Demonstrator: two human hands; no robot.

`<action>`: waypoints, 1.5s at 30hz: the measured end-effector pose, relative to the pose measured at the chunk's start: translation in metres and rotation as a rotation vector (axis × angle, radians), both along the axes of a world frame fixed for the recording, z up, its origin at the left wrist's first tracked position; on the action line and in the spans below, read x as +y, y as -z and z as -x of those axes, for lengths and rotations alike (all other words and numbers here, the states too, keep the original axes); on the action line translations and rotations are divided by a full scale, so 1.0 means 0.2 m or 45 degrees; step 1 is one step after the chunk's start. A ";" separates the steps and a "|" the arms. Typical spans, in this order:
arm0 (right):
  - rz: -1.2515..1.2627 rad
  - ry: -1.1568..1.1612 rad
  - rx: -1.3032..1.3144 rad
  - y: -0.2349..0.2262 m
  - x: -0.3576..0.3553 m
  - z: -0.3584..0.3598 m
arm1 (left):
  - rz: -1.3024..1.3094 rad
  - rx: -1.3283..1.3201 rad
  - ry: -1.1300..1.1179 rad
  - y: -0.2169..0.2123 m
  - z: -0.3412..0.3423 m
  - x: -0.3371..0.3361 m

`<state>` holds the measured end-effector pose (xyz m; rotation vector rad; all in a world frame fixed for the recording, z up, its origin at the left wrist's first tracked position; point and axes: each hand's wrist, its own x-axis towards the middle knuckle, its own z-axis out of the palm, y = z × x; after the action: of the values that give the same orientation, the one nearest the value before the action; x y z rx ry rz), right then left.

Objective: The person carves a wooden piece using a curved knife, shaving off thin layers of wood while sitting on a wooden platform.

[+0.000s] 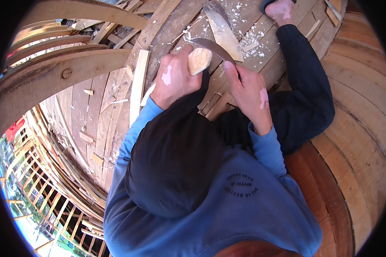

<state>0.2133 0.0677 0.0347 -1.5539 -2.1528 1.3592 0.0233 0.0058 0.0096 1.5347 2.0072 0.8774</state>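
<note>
Blade work here, up on curved hull planks (pixel 116 98): the left hand (pixel 172 79) is closed tight round a pale wooden handle (pixel 199 60), and from it a dark curved blade (pixel 214 48) sweeps right and far, lying across a tapered wood piece (pixel 222 30) on the planks. The right hand (pixel 248 92) sits just right of the handle, fingers curled, its fingertips (pixel 229 68) pinched down at the blade's near edge — gripping or merely steadying, I cannot tell for sure. Pale shavings (pixel 253 40) litter the boards around the piece, and a bare foot (pixel 282 10) rests at the far edge, beyond a dark trouser leg (pixel 304 85). To my eye, doing this well means keeping that left grip firm and the wrist low, letting the right fingertips guide rather than push, staying clear of the cutting edge. Thin passes along the grain look wiser than deep bites, with the foot kept well away from the blade's path. Loose slats (pixel 137 85) lie to the left, ribs (pixel 51 64) beyond.
</note>
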 end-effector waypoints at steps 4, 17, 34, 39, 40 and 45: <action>-0.046 0.102 0.132 0.11 0.05 0.12 | -0.080 0.013 0.052 0.00 -0.03 0.02; 0.874 0.753 0.867 0.34 0.18 -0.11 | 0.050 -0.310 -0.173 -0.06 -0.01 0.02; 0.699 0.394 0.673 0.13 0.05 -0.14 | -0.150 -0.036 0.237 -0.02 0.05 0.01; 0.683 0.378 0.672 0.13 0.05 -0.17 | -0.113 -0.290 0.131 -0.07 0.04 -0.01; 0.673 0.385 0.634 0.13 0.05 -0.17 | -0.096 -0.329 0.127 -0.08 0.04 -0.01; 0.161 0.170 0.292 0.13 0.04 -0.16 | -0.078 -0.113 0.100 -0.03 0.05 -0.01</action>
<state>0.2460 0.0749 0.0086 -1.4714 -1.8289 1.5692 0.0125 0.0045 0.0165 1.5683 1.8613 0.9658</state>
